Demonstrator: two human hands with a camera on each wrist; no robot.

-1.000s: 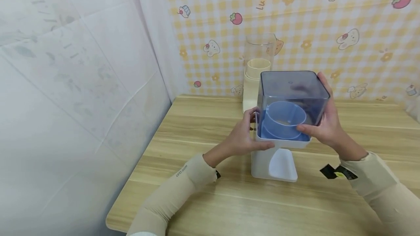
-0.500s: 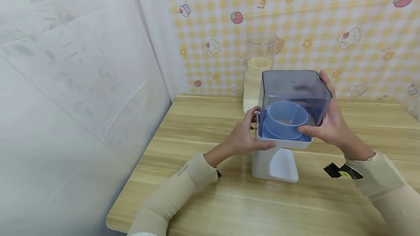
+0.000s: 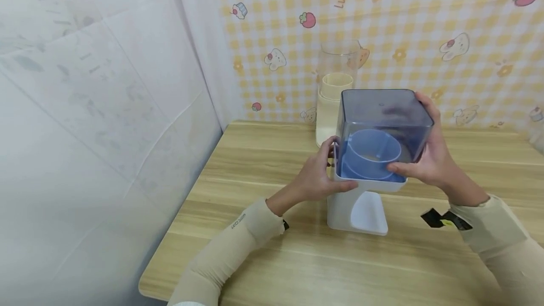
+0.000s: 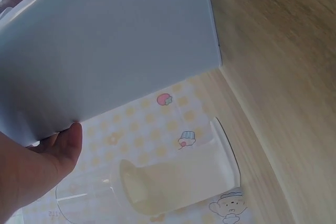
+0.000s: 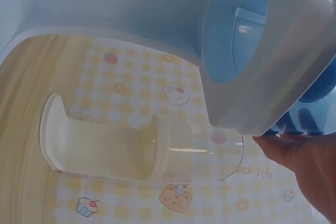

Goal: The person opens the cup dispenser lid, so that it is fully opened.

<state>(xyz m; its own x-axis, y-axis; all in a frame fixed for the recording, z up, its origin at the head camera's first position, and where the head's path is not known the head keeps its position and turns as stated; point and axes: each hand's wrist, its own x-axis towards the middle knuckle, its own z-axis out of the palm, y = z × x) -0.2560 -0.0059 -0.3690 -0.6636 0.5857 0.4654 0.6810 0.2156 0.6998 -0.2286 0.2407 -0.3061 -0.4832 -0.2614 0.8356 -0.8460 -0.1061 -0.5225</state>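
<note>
A white dispenser stand [image 3: 338, 211] with a broad foot stands on the table in the head view. On its square white top sits a smoky see-through square tank [image 3: 382, 107], with a blue insert and a raised blue ring [image 3: 361, 155] inside. My left hand [image 3: 316, 176] holds the left corner of the white top, thumb along the front rim, fingers behind. My right hand [image 3: 429, 155] grips the tank's right side, thumb on the front face. In the right wrist view a round opening shows in the underside of the white top [image 5: 236, 111].
Behind the stand is a cream dispenser [image 3: 328, 117] with a clear round tube [image 3: 339, 55], near the table's back edge. The wood table [image 3: 255, 164] meets a yellow checked cloth [image 3: 272, 27] at the back. White sheeting [image 3: 106, 131] hangs at the left.
The tank and my right hand have shifted slightly to the right. My left hand keeps its hold on the white top, and the view has shifted a little.
</note>
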